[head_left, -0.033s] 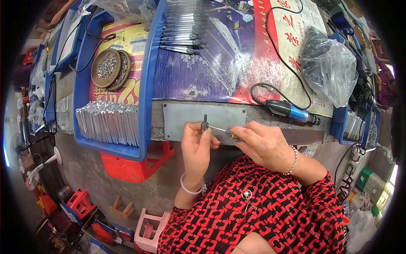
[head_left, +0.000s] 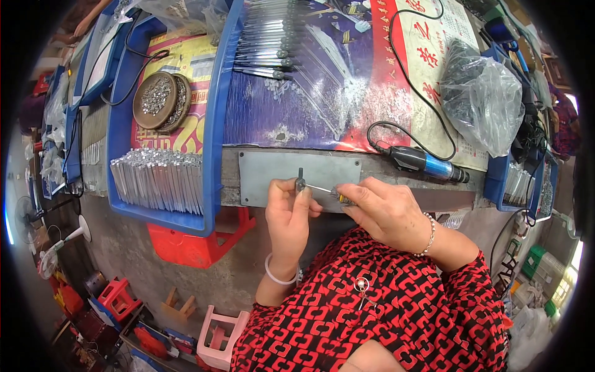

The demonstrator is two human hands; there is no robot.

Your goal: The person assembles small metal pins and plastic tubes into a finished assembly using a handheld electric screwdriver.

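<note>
Between the thumb and fingers of my left hand (head_left: 289, 214), a small dark metal rod-like piece (head_left: 301, 175) is pinched, its narrow end pointing up. My right hand (head_left: 393, 214) is closed round the grey and yellow handle of a screwdriver (head_left: 318, 188). The thin shaft reaches left to the side of the dark piece; its tip is too small to make out. Both hands are over the near edge of a grey metal plate (head_left: 266, 177) fixed to the bench.
At left, a blue tray (head_left: 218, 149) holds upright silver strips (head_left: 158, 180) and round bowls (head_left: 155, 99) of small metal parts. Finished-looking metal rods (head_left: 266, 37) lie behind. A blue-black electric screwdriver (head_left: 427, 162) with a cable and a plastic bag (head_left: 483, 105) lie right. A red stool (head_left: 192, 245) stands below.
The screwdriver handle has turned slightly in my right fingers, showing more yellow. Both hands and the dark piece stay in place.
</note>
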